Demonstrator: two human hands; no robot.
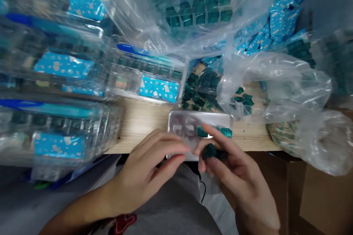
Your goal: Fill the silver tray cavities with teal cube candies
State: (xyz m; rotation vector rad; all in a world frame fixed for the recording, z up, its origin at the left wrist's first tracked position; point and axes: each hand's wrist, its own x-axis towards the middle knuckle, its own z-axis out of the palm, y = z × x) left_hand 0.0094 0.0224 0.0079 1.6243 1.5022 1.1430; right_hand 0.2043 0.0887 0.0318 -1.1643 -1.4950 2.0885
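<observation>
A small cluster of dark green pieces (213, 152) is pinched in the right hand (237, 180), just in front of a clear plastic blister tray (187, 123). The fingers of this hand are bent and closed around the pieces, and they grip them from above and from below. Two teal pieces (226, 132) sit in the right part of the tray, and the right index finger (220, 137) passes over the tray near them. The left hand (149, 172) is beside the tray, with its fingers stretched out and close together. Their tips come to the near part of the tray, but it is not possible to tell if they grip it. The tray lies on a light wooden table (138, 125). Behind the tray is a heap of similar green pieces (195, 93), and a crumpled plastic bag (275, 84) lies to the right. On the left are stacked clear packs with blue cards (157, 89). Blue sachets (275, 25) lie farther back, and a cardboard box (325, 205) stands below the table at right.
</observation>
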